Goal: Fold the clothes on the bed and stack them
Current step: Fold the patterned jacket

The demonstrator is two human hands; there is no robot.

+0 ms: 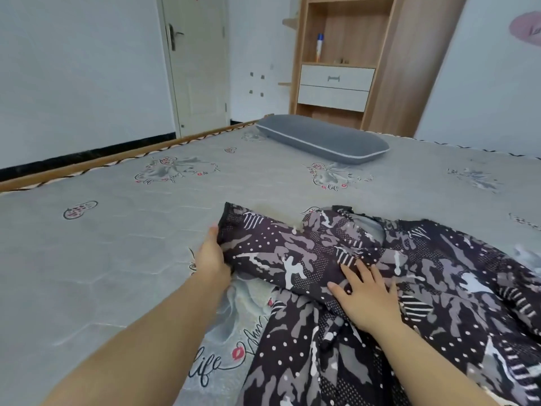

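The right hand's fingers (355, 276) are laid straight and spread on the patterned garment (409, 288), pressed flat against the cloth near its middle, nothing being gripped. The right hand (366, 297) is seen pinning the fabric to the bed (117, 244). At the left hand (211, 256), the fingers are hidden behind and under the sleeve (263, 244); the sleeve's edge appears to be held by them, thumb side uppermost, though the exact grasp cannot be made out.

The garment, dark with grey shapes, white dots and stripes, is spread across the near right part of the bed, its collar opening (367, 230) turned toward the far side and its lower part trailing toward the camera. The sleeve is stretched out to the left, its cuff lying just beyond the left hand.

The step in hand is judged to be the first fold: a sleeve being brought in across the body while the body is anchored. No folded pile can be seen, so the task is taken to be at an early stage. The next move would call for the sleeve to be carried rightward over the pinning hand's line and laid flat, wrinkles being smoothed before the far side is treated likewise.

A grey pillow (322, 139) lies at the far end, well apart from the garment.
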